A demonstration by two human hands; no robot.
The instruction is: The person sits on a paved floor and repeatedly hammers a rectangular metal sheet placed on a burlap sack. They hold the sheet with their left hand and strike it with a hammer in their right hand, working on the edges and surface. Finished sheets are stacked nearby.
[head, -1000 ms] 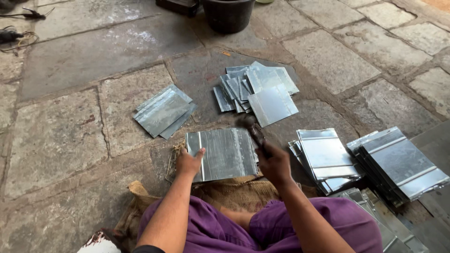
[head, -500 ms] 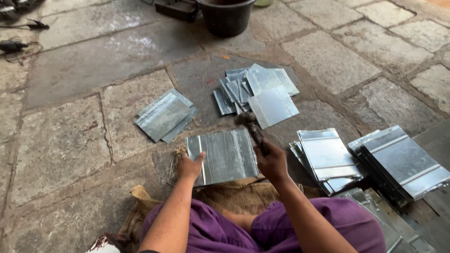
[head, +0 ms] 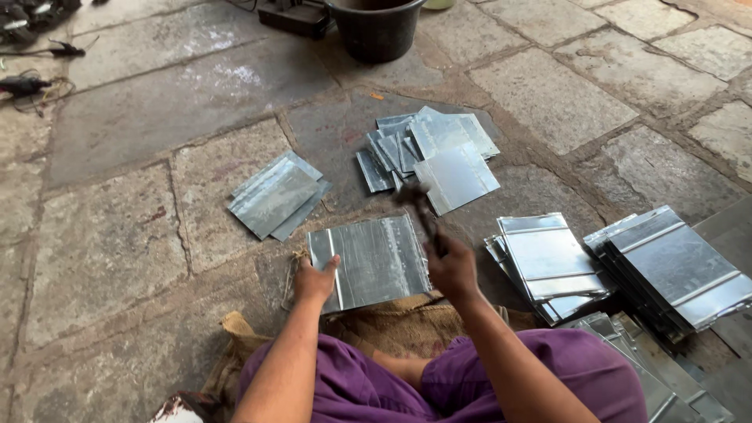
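A grey ribbed metal sheet (head: 372, 258) lies flat on the stone floor in front of my knees. My left hand (head: 313, 280) presses down on its near left corner. My right hand (head: 452, 270) is closed around the handle of a hammer (head: 421, 211), whose blurred head hangs above the sheet's far right corner. My legs in purple cloth rest on a piece of burlap sacking (head: 392, 321) under the sheet's near edge.
Stacks of similar sheets lie around: one at the left (head: 276, 196), a loose pile beyond (head: 431, 149), two ribbed stacks at the right (head: 548, 262) (head: 674, 266). A black bucket (head: 374, 27) stands at the far edge. Tools and cables (head: 31, 78) lie far left.
The hammer head has shifted slightly over the sheet's far right corner, blurred with motion. My left hand has stayed on the sheet's near left corner.
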